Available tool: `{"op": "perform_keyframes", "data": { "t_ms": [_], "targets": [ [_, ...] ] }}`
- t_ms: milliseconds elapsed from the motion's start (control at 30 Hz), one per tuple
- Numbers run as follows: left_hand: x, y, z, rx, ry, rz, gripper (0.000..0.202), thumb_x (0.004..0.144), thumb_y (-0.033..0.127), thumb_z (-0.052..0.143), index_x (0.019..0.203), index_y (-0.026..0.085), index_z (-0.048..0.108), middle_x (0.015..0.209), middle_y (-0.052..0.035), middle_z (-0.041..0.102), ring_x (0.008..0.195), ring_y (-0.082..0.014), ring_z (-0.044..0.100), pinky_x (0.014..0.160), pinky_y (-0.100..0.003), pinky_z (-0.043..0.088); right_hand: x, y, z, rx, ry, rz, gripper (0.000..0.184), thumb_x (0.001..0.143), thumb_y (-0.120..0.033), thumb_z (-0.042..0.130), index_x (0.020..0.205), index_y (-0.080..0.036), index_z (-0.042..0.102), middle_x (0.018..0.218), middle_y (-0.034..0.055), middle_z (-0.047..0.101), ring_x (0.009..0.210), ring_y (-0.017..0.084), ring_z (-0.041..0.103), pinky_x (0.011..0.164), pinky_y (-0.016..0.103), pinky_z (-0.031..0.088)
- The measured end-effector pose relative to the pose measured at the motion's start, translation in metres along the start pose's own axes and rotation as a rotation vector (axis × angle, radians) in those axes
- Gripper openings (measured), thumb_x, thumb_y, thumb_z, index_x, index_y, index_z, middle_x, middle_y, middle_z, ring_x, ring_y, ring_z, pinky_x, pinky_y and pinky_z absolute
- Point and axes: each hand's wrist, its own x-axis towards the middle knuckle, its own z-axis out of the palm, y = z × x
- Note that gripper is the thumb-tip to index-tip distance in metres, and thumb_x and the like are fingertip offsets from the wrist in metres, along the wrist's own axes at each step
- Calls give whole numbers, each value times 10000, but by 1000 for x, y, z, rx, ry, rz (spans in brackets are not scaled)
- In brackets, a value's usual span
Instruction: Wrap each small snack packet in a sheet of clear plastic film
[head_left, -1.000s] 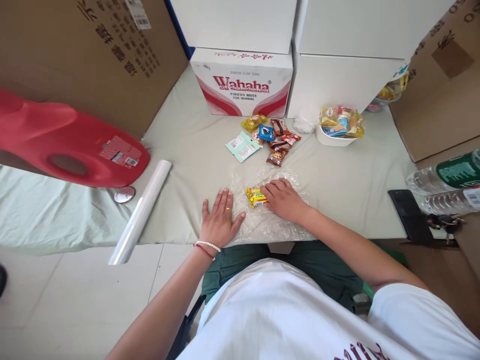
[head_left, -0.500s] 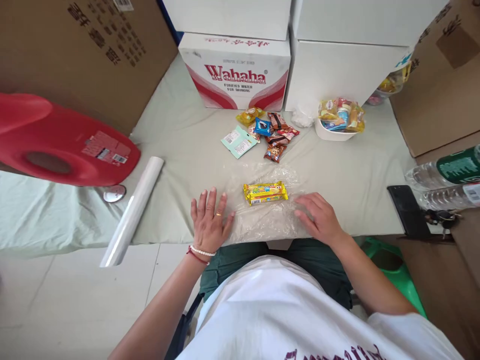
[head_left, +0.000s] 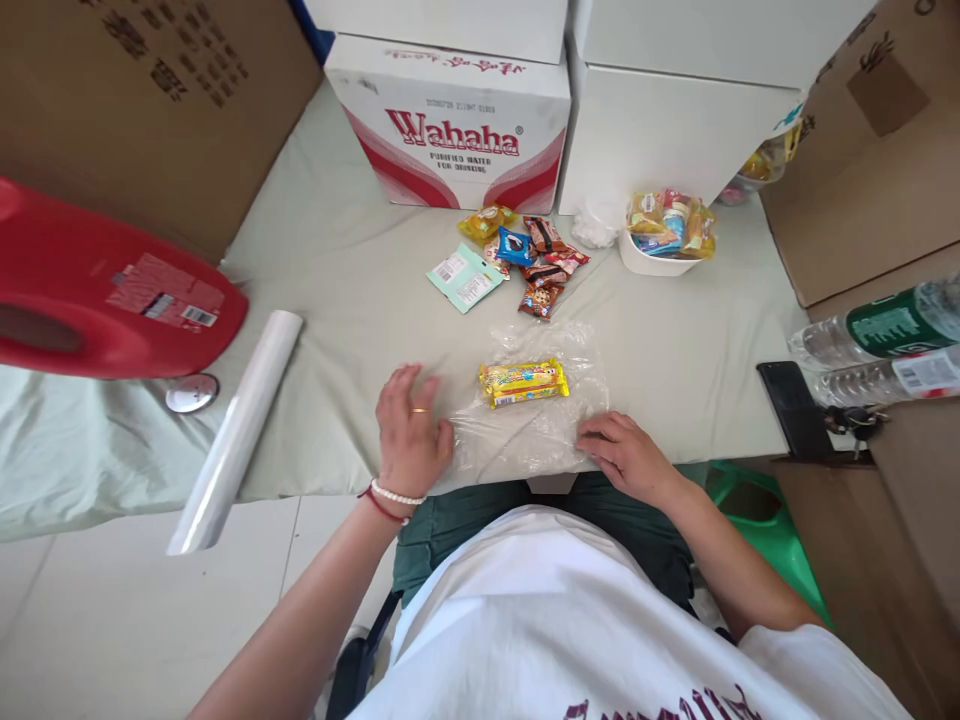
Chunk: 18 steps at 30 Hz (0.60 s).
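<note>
A yellow-wrapped snack (head_left: pixel 524 382) lies on a crumpled sheet of clear plastic wrap (head_left: pixel 517 445) at the table's front. My left hand (head_left: pixel 411 430), with a ring and bracelets, is at the wrap's left edge. Its fingers are bent and somewhat blurred, with the thumb apart from them and close to the film. On the opposite side, my right hand (head_left: pixel 626 455) has its fingers drawn together on the wrap's right edge; the exact grip is partly hidden. Neither hand touches the snack.
Several small wrapped snacks (head_left: pixel 544 265) and a pale green packet (head_left: pixel 465 278) lie farther back. Behind them stands a Wahaha carton (head_left: pixel 457 140). A white tub (head_left: pixel 658 262) holds more snacks. A plastic-wrap roll (head_left: pixel 236 430) and red jug (head_left: pixel 150 290) are left; phone (head_left: pixel 795 410) and bottles (head_left: pixel 892 325) right.
My left hand's spread fingers have bent and lifted slightly. My right hand has come nearer the front edge, its fingers closing on the wrap. The snack stays on the film.
</note>
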Motion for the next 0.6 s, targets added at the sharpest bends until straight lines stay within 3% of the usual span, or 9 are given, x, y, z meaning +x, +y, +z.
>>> {"op": "perform_keyframes", "data": {
  "t_ms": [67, 133, 200, 267, 367, 500, 600],
  "targets": [
    [5, 10, -3, -12, -62, 218, 539, 894, 177, 505, 1409, 267, 636, 1583, -103, 537, 1584, -296, 329, 1318, -585, 188, 5, 1, -5, -23, -18, -25, 307, 1015, -150, 513, 1203, -216, 746, 1224, 122, 724, 1095, 254, 615, 951, 458, 530],
    [11, 20, -5, -52, -210, 415, 548, 881, 135, 501, 1341, 366, 690, 1471, -22, 656, 1540, -258, 412, 1333, -572, 103, 7, 2, -5, -54, -16, -43, 304, 1006, -134, 522, 1199, -202, 747, 1203, 123, 731, 1069, 257, 612, 922, 446, 530],
    [18, 25, -7, -88, -323, 480, 499, 907, 161, 502, 1310, 363, 715, 1291, -25, 755, 1416, -247, 551, 1327, -559, 111, 7, 2, -3, -73, 11, -60, 294, 1003, -128, 531, 1186, -197, 750, 1188, 124, 735, 1048, 259, 614, 894, 438, 533],
    [24, 26, -8, -89, -329, 423, 407, 958, 254, 502, 1296, 299, 726, 1089, -61, 792, 1224, -262, 665, 1284, -583, 196, 4, 3, 1, -73, 53, -71, 288, 1005, -128, 534, 1182, -201, 750, 1172, 124, 739, 1021, 257, 620, 871, 436, 540],
    [29, 18, -8, -24, -242, 210, 420, 1028, 385, 442, 1304, 223, 714, 939, -91, 776, 1020, -278, 697, 1154, -603, 328, 1, 3, 3, -26, 105, -76, 292, 1019, -140, 523, 1193, -217, 744, 1151, 121, 744, 998, 253, 638, 856, 438, 558],
    [32, 4, -3, 86, -203, -128, 467, 1034, 394, 392, 1275, 191, 736, 958, -137, 761, 1027, -333, 655, 977, -569, 412, 7, 1, -8, 115, 174, -61, 283, 1047, -187, 515, 1222, -259, 726, 1145, 103, 744, 1008, 236, 660, 858, 419, 586],
    [31, -7, 0, 100, -159, -253, 400, 967, 393, 485, 1155, 221, 794, 1073, -154, 751, 1147, -387, 601, 935, -569, 427, 22, 1, -25, 184, 201, -70, 257, 1058, -227, 527, 1219, -278, 721, 1137, 88, 746, 1021, 227, 674, 877, 412, 592]
  ]
}}
